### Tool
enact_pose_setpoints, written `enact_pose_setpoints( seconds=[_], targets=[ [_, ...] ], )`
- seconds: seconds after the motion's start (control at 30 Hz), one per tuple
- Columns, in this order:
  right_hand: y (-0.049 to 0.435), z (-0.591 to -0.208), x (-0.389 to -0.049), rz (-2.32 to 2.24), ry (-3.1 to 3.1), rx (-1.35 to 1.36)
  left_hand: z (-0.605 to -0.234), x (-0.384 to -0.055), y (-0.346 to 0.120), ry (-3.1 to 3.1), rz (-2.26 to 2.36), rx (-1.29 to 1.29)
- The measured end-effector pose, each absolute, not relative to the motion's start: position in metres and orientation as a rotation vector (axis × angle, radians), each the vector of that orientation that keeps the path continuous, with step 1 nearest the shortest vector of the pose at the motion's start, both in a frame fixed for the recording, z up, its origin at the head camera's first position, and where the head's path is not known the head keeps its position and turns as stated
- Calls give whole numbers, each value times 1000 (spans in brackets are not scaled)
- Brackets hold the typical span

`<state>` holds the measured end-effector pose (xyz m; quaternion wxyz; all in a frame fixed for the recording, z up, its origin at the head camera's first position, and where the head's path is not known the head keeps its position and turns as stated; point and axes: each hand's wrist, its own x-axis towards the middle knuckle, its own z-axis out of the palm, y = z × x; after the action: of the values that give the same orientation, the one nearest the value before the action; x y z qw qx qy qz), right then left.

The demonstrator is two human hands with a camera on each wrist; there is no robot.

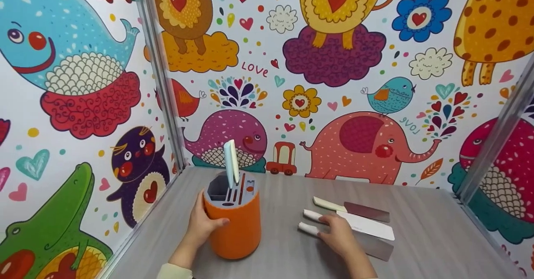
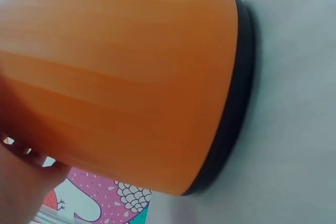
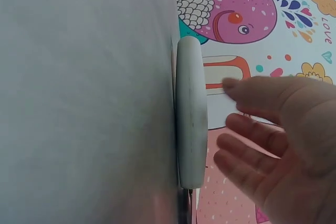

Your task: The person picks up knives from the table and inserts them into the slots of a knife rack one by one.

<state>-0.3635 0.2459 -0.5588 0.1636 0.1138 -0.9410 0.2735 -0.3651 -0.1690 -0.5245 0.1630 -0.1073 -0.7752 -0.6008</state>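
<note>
My left hand (image 1: 201,225) grips an orange knife block (image 1: 237,234) from its left side, thumb across the front. The block stands upright, its grey slotted top holding two raised handles (image 1: 230,162), one pale blue and one cream. To the right, my right hand (image 1: 338,233) is over the handles of the knives lying flat. In the right wrist view its fingers are loosely bent beside a white knife handle (image 3: 191,114), a gap between them. The nearest knife (image 1: 308,229) has a broad steel blade, partly hidden by the hand. Behind it lies a white-bladed cleaver (image 1: 375,225).
A third knife (image 1: 367,211) with a cream handle and dark blade lies farthest back. The grey table (image 1: 283,245) is bounded by panels printed with cartoon animals (image 1: 358,145), with metal posts (image 1: 167,104) at the corners.
</note>
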Motion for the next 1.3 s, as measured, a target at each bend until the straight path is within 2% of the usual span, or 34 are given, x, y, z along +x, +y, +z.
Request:
enact_pose_setpoints(
  seconds=[0.23, 0.93, 1.07, 1.3],
  targets=[
    [251, -565, -366, 703, -2682, 443, -525, -366, -169, -2205, -1732, -296],
    [245, -564, -364, 623, -2776, 511, -530, -368, -171, -2195, -1697, -347],
    [242, -550, -360, 670, -2812, 598, -528, -366, -170, -2217, -1682, -331],
    [235, -499, -342, 914, -2780, 665, -528, -367, -172, -2200, -1699, -344]
  ],
)
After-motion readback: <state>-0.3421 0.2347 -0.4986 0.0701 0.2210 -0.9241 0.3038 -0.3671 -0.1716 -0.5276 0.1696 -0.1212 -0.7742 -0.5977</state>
